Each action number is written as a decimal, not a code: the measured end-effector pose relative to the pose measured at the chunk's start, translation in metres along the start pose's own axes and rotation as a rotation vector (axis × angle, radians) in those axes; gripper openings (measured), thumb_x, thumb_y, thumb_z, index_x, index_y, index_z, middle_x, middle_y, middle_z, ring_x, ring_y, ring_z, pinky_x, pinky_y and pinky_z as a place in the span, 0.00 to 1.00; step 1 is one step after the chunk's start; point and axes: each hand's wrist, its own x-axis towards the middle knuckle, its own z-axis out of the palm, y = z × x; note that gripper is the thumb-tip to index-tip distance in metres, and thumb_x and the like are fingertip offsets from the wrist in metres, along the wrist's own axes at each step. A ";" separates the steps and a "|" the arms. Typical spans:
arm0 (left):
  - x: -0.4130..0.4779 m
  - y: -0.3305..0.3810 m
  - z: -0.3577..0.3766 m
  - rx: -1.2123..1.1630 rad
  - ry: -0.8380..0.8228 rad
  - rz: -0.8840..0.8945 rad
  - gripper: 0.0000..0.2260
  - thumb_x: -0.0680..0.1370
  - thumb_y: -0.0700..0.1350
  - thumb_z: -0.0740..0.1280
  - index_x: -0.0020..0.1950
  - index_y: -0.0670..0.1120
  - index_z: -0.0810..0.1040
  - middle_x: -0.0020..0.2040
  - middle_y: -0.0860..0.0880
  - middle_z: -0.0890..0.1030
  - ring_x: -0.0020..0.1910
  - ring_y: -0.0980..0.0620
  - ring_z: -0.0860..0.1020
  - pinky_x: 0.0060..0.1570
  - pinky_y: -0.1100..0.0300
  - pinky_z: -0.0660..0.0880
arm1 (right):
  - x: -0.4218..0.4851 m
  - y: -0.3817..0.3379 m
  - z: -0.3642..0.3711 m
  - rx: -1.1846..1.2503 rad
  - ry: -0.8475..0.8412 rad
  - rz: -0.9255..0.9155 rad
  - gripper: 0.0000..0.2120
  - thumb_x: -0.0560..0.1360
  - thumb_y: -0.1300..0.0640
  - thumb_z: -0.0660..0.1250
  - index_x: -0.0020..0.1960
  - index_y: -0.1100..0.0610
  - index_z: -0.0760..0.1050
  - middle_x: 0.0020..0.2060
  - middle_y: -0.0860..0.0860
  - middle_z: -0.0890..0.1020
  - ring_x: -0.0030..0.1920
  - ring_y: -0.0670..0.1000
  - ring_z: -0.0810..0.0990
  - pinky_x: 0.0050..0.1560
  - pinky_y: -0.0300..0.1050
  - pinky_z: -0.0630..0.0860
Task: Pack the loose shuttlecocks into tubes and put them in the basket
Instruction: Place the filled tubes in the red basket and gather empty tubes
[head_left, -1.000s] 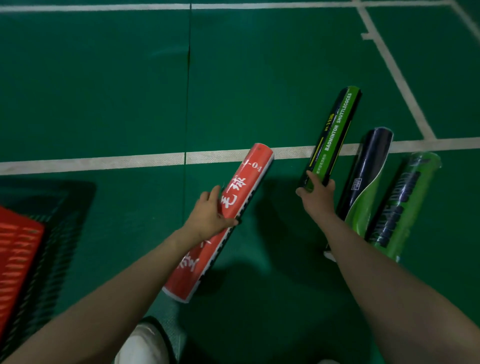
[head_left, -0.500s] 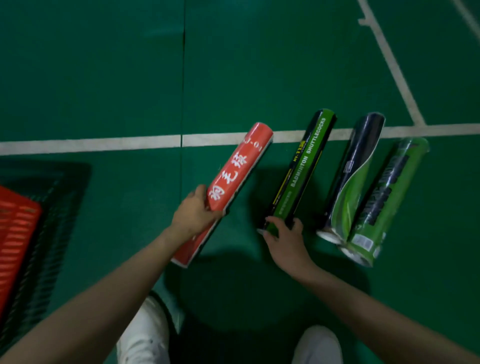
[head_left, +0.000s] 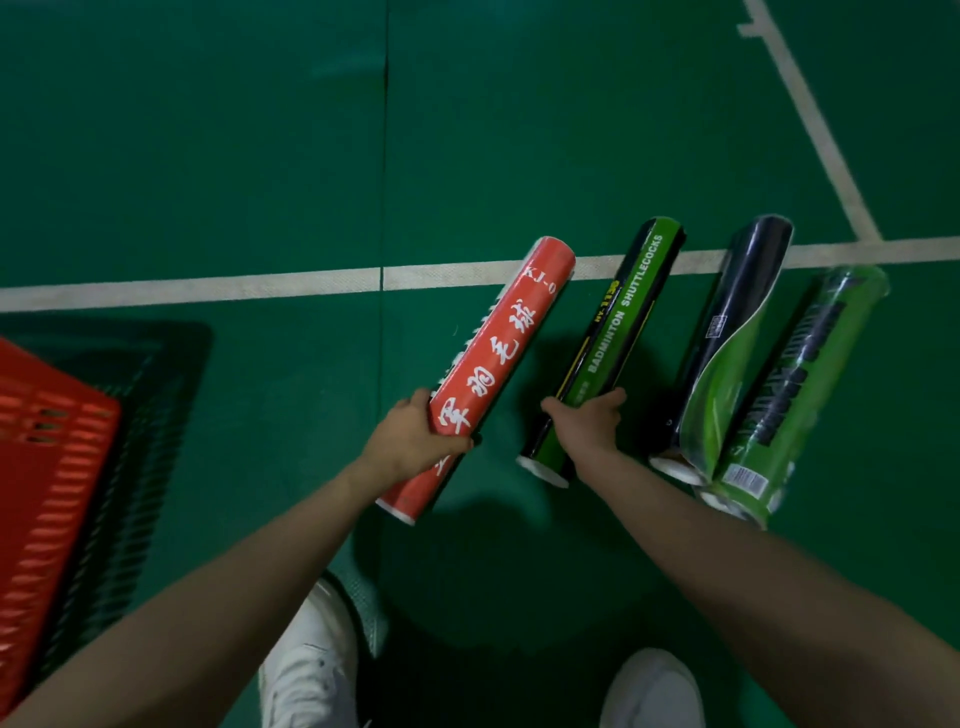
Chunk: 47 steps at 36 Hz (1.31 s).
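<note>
My left hand (head_left: 410, 441) grips a red shuttlecock tube (head_left: 498, 353) with white lettering near its lower end, and the tube points up and right. My right hand (head_left: 589, 428) curls round the lower part of a black-and-green tube (head_left: 621, 322) marked BADMINTON SHUTTLECOCKS. To the right, a dark navy and green tube (head_left: 732, 332) and a bright green tube (head_left: 810, 384) lie side by side on the floor. At the left edge stands the red plastic basket (head_left: 47, 467). No loose shuttlecocks are in view.
The floor is a green court mat (head_left: 260, 156) with white lines (head_left: 208, 283). My two white shoes (head_left: 311, 670) show at the bottom. The basket casts a latticed shadow on its right side.
My right hand has slid up from the black-and-green tube's lower end and closed round its body. The left hand keeps the red tube, now held closer to its lower end.
</note>
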 end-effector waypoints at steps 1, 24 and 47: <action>0.000 0.003 -0.008 -0.013 0.020 0.018 0.32 0.66 0.59 0.74 0.63 0.48 0.69 0.54 0.46 0.77 0.46 0.49 0.78 0.48 0.55 0.77 | -0.001 -0.006 0.000 0.011 0.000 -0.021 0.46 0.73 0.54 0.69 0.76 0.58 0.39 0.71 0.61 0.60 0.65 0.62 0.69 0.58 0.50 0.69; -0.147 -0.001 -0.282 -0.494 0.377 -0.024 0.25 0.70 0.56 0.73 0.60 0.50 0.67 0.48 0.49 0.80 0.40 0.49 0.82 0.40 0.56 0.79 | -0.195 -0.261 0.052 0.080 -0.431 -0.594 0.37 0.70 0.49 0.71 0.71 0.49 0.53 0.54 0.51 0.76 0.52 0.55 0.79 0.59 0.57 0.76; -0.384 -0.277 -0.349 -0.322 0.499 -0.361 0.40 0.63 0.61 0.71 0.71 0.52 0.63 0.57 0.45 0.79 0.50 0.46 0.80 0.54 0.53 0.77 | -0.487 -0.184 0.279 0.045 -0.862 -0.145 0.25 0.64 0.66 0.74 0.60 0.65 0.73 0.44 0.61 0.81 0.36 0.58 0.81 0.44 0.55 0.81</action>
